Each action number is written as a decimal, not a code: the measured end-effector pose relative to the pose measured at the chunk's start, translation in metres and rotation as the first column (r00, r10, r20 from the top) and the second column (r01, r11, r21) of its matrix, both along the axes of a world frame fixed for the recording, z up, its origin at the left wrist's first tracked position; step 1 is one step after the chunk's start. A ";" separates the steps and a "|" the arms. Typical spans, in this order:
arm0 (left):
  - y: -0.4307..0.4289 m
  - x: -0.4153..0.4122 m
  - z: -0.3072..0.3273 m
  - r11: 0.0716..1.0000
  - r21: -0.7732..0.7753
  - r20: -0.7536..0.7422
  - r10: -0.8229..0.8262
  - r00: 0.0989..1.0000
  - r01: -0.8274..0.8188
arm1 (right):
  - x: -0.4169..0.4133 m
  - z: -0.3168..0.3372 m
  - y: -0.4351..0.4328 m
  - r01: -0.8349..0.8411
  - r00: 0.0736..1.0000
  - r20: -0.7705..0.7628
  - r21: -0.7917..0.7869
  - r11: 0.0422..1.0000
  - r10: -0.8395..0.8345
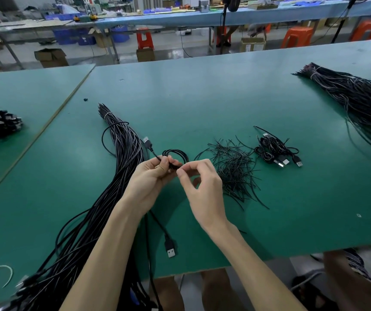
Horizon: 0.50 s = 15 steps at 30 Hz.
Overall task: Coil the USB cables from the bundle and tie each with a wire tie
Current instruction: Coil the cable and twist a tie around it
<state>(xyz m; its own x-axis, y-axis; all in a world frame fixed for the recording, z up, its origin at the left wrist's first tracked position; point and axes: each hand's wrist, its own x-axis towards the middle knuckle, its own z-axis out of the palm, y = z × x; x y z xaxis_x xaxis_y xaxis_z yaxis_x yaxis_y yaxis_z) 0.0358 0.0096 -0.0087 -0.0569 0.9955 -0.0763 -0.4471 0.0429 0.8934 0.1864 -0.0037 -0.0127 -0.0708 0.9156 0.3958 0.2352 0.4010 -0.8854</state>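
Person's body: hands and forearms inspected.
Left hand and right hand are seen bare; behind each wrist the forearms are found bare as far as shown.

Green table w/ cable bundle, wire ties, coiled cables.

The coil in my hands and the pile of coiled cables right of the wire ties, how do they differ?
The coil is a single cable, pinched by the left hand and right hand above the table; the pile is several cables lying on it. The coil is an open round loop; the pile's cables are bunched tight. Both are black USB cables.
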 end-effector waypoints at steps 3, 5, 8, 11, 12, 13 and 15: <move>0.001 0.000 -0.001 1.000 0.002 0.022 0.024 0.999 -0.024 | 0.009 0.009 -0.001 0.070 0.996 -0.056 0.033 0.997 -0.069; 0.000 0.001 -0.002 1.000 -0.001 -0.007 -0.002 1.000 0.002 | 0.022 0.014 0.004 0.087 0.994 -0.068 -0.014 0.996 -0.088; -0.001 0.005 0.000 0.995 0.001 -0.074 -0.099 0.992 0.099 | 0.038 0.016 0.009 0.003 0.999 0.052 -0.097 0.995 0.002; -0.003 0.008 0.001 0.987 0.000 -0.114 -0.159 0.981 0.160 | 0.036 0.011 0.004 -0.034 0.990 0.132 -0.101 0.994 0.047; -0.003 0.008 0.002 0.985 -0.002 -0.130 -0.171 0.977 0.173 | 0.033 0.009 0.002 -0.030 0.994 0.104 -0.107 0.994 0.041; -0.004 0.008 0.002 0.984 -0.004 -0.145 -0.176 0.974 0.177 | 0.031 0.006 0.000 -0.019 0.997 0.075 -0.102 0.995 0.026; -0.005 0.008 0.002 0.986 -0.003 -0.164 -0.162 0.973 0.164 | 0.026 0.002 -0.002 0.016 0.999 0.039 -0.072 0.997 -0.013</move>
